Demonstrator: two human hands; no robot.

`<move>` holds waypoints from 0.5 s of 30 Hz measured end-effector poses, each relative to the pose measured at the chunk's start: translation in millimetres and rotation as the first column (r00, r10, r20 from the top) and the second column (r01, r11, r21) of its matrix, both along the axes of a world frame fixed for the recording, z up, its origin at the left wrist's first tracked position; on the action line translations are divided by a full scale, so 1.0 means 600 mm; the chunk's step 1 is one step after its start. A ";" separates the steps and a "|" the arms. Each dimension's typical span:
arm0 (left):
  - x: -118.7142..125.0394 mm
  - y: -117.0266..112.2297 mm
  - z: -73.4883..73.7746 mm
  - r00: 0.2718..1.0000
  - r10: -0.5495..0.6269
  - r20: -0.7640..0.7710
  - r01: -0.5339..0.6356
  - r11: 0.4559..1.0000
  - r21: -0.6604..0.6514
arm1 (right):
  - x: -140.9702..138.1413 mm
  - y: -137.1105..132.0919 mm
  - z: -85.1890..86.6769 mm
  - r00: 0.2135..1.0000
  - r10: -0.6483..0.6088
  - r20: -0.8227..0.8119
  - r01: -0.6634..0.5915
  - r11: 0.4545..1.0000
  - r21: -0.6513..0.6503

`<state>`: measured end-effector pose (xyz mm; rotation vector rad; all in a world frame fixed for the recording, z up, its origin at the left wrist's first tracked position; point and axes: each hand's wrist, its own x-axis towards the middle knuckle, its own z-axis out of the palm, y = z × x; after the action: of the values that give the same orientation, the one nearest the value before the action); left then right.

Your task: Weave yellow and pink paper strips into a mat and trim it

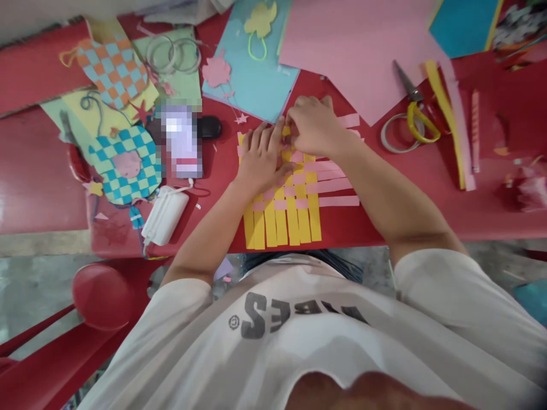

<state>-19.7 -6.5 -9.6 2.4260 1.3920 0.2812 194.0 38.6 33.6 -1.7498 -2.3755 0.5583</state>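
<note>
A mat of yellow and pink paper strips, woven in a checker pattern, lies on the red table in front of me. Loose yellow ends point toward me, and pink ends stick out to the right. My left hand rests flat on the mat's upper left, fingers stretched out, pressing it down. At the mat's top edge my right hand has its fingers curled and pinched together on a paper strip. The fingertips of both hands nearly meet, and the right hand covers the strip's exact end.
Scissors lie on a tape roll at right, beside loose strips. A phone, a white power bank and woven paper crafts are at left. Pink paper and a blue sheet lie behind.
</note>
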 end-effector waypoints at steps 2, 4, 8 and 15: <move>0.000 -0.001 0.000 1.000 0.003 0.005 -0.003 1.000 -0.006 | 0.000 0.002 0.001 0.999 -0.006 -0.046 0.005 0.999 -0.032; 0.000 -0.002 -0.001 1.000 0.007 0.018 -0.006 1.000 -0.009 | 0.000 0.003 0.003 0.996 -0.015 -0.086 0.010 0.998 -0.065; -0.003 -0.001 -0.007 0.998 -0.006 0.066 0.006 1.000 -0.001 | -0.001 0.002 0.012 0.993 -0.053 -0.104 0.040 0.992 -0.123; -0.006 0.001 -0.012 0.997 -0.016 0.073 0.016 1.000 0.002 | -0.004 -0.006 0.012 0.990 -0.106 -0.095 0.089 0.981 -0.172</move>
<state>-23.4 -5.8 -17.1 2.4020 1.3406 0.3635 191.5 35.2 41.0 -1.8433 -2.2158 0.8355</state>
